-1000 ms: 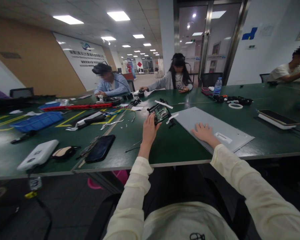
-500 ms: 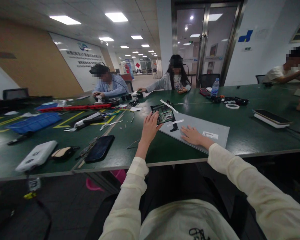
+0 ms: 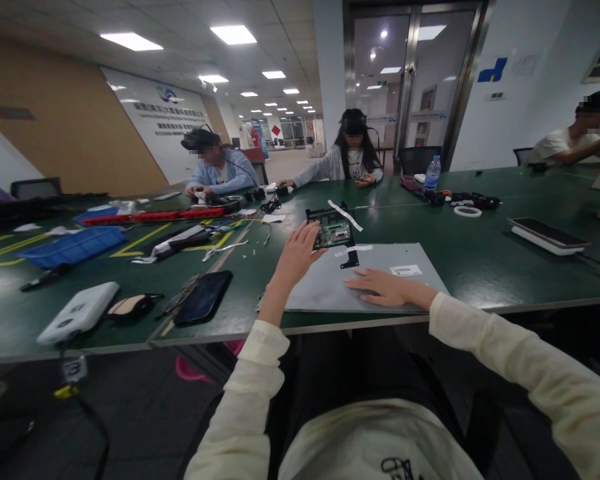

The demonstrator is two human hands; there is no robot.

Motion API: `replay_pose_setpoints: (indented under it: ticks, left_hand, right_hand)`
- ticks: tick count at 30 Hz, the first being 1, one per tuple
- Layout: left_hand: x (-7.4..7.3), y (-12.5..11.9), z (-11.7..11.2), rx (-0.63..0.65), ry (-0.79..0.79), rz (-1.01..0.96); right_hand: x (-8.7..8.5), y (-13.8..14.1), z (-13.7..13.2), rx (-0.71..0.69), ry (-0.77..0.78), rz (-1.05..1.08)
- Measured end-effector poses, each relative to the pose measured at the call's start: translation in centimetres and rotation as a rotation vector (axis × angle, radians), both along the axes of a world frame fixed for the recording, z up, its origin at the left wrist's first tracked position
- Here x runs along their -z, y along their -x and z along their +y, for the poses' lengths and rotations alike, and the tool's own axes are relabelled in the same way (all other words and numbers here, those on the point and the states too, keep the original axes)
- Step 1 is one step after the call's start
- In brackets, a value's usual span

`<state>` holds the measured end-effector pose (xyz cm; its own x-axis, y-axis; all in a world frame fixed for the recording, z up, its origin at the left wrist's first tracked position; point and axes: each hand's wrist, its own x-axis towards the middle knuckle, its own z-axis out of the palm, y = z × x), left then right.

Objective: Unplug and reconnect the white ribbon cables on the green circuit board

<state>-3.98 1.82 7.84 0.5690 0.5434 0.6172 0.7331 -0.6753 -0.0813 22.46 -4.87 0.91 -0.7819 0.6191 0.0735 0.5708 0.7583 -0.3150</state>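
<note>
My left hand grips the left side of a green circuit board, its fingers over the edge. The board sits in a black bracket, whose lower arm reaches over a flat grey panel. One white strip crosses the bracket's upper part, and another white strip lies across its lower arm. My right hand rests on the panel with fingers stretched out, holding nothing. Right of those fingers is a white label on the panel.
On the left lie a dark phone, a white power bank, a computer mouse and a blue tray. Across the table sit two people, near a water bottle. A white tape ring and a black-topped device are right.
The grey panel has turned, its near edge now running along the table's front edge. My right hand has slid left with it. My left hand still grips the circuit board.
</note>
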Motion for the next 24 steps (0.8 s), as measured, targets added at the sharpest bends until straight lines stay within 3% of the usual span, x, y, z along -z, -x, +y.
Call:
replay_pose_setpoints:
  ticks: [2,4,7,9,10,14,19,24]
  left_hand:
    - [0.4,0.0,-0.2,-0.008,0.016,0.031]
    - [1.1,0.0,-0.4,-0.019,0.035,0.079]
    - [2.2,-0.1,-0.6,-0.033,0.078,0.146]
    - [2.9,-0.5,-0.7,-0.024,0.108,0.164]
    - [3.2,-0.7,-0.7,-0.011,0.123,0.164]
    - [4.1,-2.4,-0.6,0.059,0.183,0.137]
    - [5.4,-4.3,-0.4,0.104,0.261,0.132]
    - [6.6,-4.5,-0.7,0.086,0.350,0.183]
  right_hand:
    - [-0.2,0.0,-0.5,-0.005,-0.038,0.009]
    - [0.1,-0.6,-0.4,0.079,-0.102,-0.005]
    - [1.7,-2.9,0.8,0.416,-0.167,-0.082]
    - [3.0,-5.0,2.0,0.701,-0.128,-0.154]
    - [3.6,-5.9,2.5,0.779,-0.098,-0.182]
    - [4.9,-8.2,3.8,0.763,-0.064,-0.206]
    - [5.1,-8.3,3.8,0.722,-0.099,-0.172]
    - [5.2,-8.4,3.7,0.726,-0.104,-0.150]
